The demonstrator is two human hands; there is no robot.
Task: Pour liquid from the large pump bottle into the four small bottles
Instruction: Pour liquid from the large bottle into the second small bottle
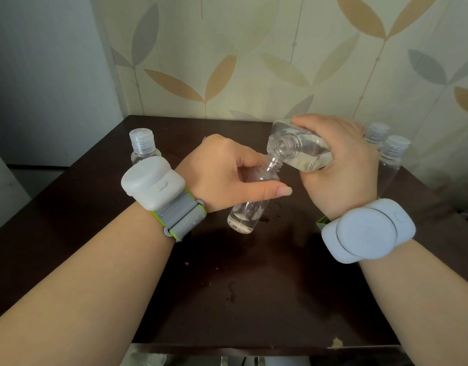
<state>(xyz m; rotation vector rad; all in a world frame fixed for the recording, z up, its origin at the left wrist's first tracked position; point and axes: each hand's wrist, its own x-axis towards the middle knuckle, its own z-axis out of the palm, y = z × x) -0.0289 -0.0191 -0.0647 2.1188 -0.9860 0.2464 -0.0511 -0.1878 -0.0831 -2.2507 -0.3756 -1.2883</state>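
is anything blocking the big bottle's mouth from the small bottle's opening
Nothing visible does. The large bottle, tilted in the right hand, has its uncapped mouth right over the open neck of the small bottle, which the left hand holds.

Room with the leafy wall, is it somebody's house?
Probably a home: leaf-patterned wallpaper covers the wall behind a dark wooden table pushed into a corner, where small capped bottles stand.

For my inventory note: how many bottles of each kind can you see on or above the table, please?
Small bottles with caps on: 3
Small bottles open, held by the left hand: 1
Large bottles, tilted in the right hand: 1
Total: 5
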